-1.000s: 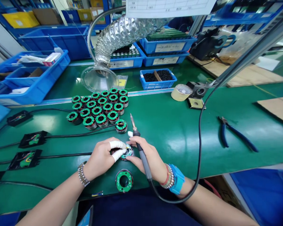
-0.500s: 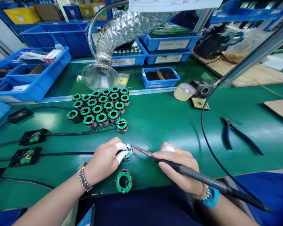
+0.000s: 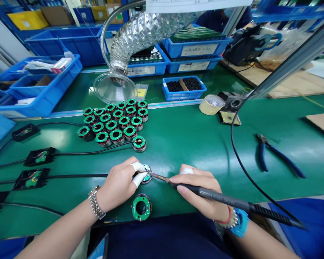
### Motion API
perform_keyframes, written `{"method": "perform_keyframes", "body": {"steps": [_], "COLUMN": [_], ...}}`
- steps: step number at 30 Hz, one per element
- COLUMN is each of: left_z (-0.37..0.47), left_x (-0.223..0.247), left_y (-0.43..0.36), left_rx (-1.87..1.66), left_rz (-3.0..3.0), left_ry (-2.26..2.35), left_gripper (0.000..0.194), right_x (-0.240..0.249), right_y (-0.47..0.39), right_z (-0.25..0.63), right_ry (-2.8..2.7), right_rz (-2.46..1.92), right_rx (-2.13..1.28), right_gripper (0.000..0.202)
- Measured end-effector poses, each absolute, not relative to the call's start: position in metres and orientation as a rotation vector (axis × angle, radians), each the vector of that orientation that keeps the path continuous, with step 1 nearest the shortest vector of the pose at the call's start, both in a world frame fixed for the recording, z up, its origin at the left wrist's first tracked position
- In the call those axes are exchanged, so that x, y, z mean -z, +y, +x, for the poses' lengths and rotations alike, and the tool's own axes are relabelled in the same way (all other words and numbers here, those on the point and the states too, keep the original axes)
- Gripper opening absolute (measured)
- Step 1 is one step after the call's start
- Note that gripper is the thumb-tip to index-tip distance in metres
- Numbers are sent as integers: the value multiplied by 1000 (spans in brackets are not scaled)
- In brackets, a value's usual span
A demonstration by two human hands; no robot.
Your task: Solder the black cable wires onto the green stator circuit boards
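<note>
My left hand (image 3: 124, 178), with white covers on thumb and forefinger, pinches the end of a black cable (image 3: 78, 176) at a small round motor part (image 3: 148, 175) with a circuit board on top. The wire ends between the fingertips are too small to make out. In my right hand (image 3: 199, 189) is a black soldering iron (image 3: 221, 197), held like a pen, its metal tip at the right side of that board. Just below, near the table's front edge, stands another motor part (image 3: 141, 207) with a green ring board.
Rows of green-topped motor parts (image 3: 111, 125) stand behind my left hand. Black boxes (image 3: 32, 179) with cables lie at the left. A fume funnel (image 3: 115, 88), a blue bin (image 3: 184, 94) and tape (image 3: 212, 104) are farther back. Blue-handled cutters (image 3: 280, 154) lie right.
My right hand has moved slightly left, bringing the iron's tip from just off the board onto it. My left hand stays in place.
</note>
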State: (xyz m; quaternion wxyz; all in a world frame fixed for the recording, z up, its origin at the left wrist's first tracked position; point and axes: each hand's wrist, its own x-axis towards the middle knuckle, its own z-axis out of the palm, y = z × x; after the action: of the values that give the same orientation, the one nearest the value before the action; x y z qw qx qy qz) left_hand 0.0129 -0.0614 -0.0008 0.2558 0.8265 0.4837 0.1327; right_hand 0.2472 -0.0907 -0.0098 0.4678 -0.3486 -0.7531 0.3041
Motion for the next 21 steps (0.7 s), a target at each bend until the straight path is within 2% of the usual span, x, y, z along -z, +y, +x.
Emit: {"method": "perform_keyframes", "body": {"steps": [16, 21], "left_z": [13, 13], "left_x": [2, 4], "left_y": [-61, -60], "left_rx": [-381, -389], "left_rz": [2242, 2266], "left_ry": [1298, 1287], "left_gripper": [16, 14], "right_x": [12, 23], "right_y": [-92, -89], "right_z": [249, 226], "right_ry": [-1790, -1798], "right_rz": [-866, -930], "right_rx": [-650, -599], "right_gripper": [21, 21]}}
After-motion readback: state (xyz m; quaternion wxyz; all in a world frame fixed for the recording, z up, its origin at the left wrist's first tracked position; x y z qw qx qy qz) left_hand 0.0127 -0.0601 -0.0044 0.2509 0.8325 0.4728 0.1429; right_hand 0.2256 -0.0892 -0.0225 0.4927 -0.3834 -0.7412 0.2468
